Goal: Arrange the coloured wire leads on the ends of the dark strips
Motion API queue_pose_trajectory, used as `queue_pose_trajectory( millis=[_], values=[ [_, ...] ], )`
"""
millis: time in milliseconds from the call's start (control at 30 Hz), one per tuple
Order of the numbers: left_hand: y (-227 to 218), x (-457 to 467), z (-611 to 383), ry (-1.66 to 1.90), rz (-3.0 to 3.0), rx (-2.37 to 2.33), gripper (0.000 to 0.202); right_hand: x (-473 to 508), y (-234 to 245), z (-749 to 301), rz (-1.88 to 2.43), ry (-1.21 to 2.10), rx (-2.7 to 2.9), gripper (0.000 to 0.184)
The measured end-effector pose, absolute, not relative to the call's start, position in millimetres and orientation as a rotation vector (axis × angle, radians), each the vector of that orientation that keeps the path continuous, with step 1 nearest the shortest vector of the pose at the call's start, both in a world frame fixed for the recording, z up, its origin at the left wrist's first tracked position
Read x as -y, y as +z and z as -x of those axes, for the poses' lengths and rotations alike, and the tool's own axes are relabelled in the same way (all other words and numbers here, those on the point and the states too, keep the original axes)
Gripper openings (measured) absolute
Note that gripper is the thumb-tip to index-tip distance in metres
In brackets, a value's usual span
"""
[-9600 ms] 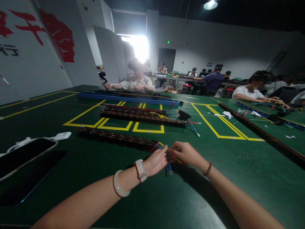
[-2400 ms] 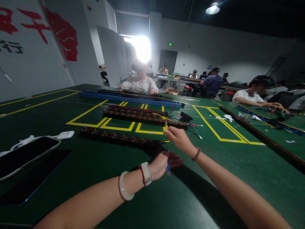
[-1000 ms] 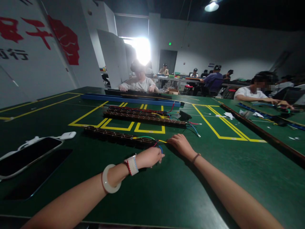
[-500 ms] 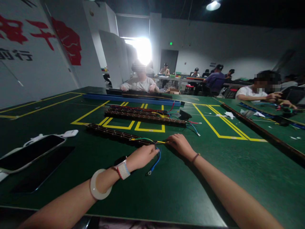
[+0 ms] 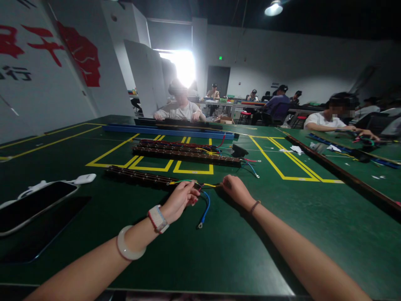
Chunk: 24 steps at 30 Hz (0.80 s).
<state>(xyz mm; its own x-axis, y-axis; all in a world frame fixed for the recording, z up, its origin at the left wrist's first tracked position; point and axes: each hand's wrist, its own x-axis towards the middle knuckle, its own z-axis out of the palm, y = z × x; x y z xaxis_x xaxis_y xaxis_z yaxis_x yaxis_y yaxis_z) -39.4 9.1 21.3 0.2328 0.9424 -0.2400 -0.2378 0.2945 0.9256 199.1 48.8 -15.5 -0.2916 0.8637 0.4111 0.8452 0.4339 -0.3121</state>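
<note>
Black bar [image 5: 140, 175] lies on the near side of the green table [image 5: 250, 251], a bundle of bars [image 5: 184, 154] just beyond it, a blue rail [image 5: 163, 132] farther back, a phone [image 5: 37, 205] off left. And the left hand [image 5: 180, 200] partly blocks the wired end! Its grip is loosely curled at the wires; whether it holds one, can't tell. The right hand [image 5: 236, 190] has its grip pinched narrow on the yellow wire [image 5: 210, 185]. Long axis? Left to right, slanting slightly nearer, wired end rightward. Compared with a second ago, the blue wire [image 5: 207, 205] has come free of the left fingers, curling nearer.
</note>
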Motion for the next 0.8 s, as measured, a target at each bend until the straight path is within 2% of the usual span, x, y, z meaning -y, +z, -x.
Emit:
queue_pose_trajectory(
  millis=[133,200,300,500,667,800],
  values=[
    [19,-14,29,1.119,-0.682,-0.948,0.017,-51,-18,-201,1.424,0.156,2.108,0.006],
    [21,-14,27,1.166,-0.575,-0.936,0.022,-51,-19,-202,1.415,0.186,2.1,0.005],
    [27,-13,29,1.223,-0.462,-0.952,0.029,-51,-20,-202,1.385,0.156,2.134,0.006],
    [28,-11,36,1.262,-0.4,-0.929,0.027,-51,-21,-202,1.337,0.077,2.196,0.006],
    [28,-7,33,1.286,-0.582,-0.935,0.027,-51,-20,-201,1.349,0.031,2.219,0.009],
    [35,-6,29,1.149,-1.075,-0.968,0.037,-50,-19,-200,1.381,-0.014,2.222,0.014]
  ],
)
